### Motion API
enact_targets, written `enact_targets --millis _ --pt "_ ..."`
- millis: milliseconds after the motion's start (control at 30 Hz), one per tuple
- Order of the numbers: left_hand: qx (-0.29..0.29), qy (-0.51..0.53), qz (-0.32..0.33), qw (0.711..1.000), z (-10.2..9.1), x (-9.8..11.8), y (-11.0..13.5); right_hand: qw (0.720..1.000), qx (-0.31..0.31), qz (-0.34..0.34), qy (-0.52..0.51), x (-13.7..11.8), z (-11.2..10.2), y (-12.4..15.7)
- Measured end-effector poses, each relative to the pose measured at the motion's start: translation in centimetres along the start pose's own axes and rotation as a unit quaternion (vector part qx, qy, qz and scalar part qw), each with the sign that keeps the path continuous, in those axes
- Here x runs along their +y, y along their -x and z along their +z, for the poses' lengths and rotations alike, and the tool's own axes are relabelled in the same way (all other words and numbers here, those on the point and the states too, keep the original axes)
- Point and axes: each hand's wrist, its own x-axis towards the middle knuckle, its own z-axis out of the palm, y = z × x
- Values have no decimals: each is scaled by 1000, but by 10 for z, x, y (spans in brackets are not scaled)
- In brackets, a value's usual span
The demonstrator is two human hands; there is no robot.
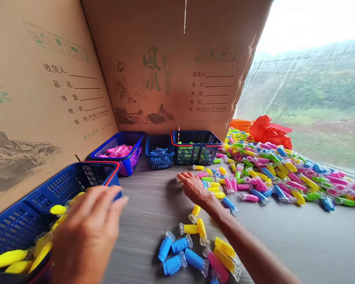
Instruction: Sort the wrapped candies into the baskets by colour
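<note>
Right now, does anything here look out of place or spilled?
Yes: the colourful plastic pieces lie loose in a mixed heap across the table, while each blue basket seems to hold one colour, like the pink-filled basket. A stray pink piece sits among blue and yellow ones below the right hand.

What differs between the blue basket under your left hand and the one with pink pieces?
The near basket holds yellow pieces, the back basket pink pieces. The near basket's rim is red, the back basket's blue. The left hand is over the near basket, not the back basket. Both are blue plastic mesh.
</note>
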Motion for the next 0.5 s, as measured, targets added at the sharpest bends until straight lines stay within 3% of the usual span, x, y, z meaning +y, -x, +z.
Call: enact_targets --millis 33,133,233,367,500 --pt "-36 33 29 998 14 21 5 1000 -3 7 -1 -1 1 -2" --pt "-237 94 63 965 63 72 13 1000 2 24 -11 0 -7 4" --pt "-374 102 55 920 107 103 10 985 55 77 -144 6 -28 28" --pt "-444 105 57 888 134 123 2 894 101 187 -395 20 -43 76" --pt "-453 124 45 882 135 134 8 853 75 233 -461 29 -32 97"
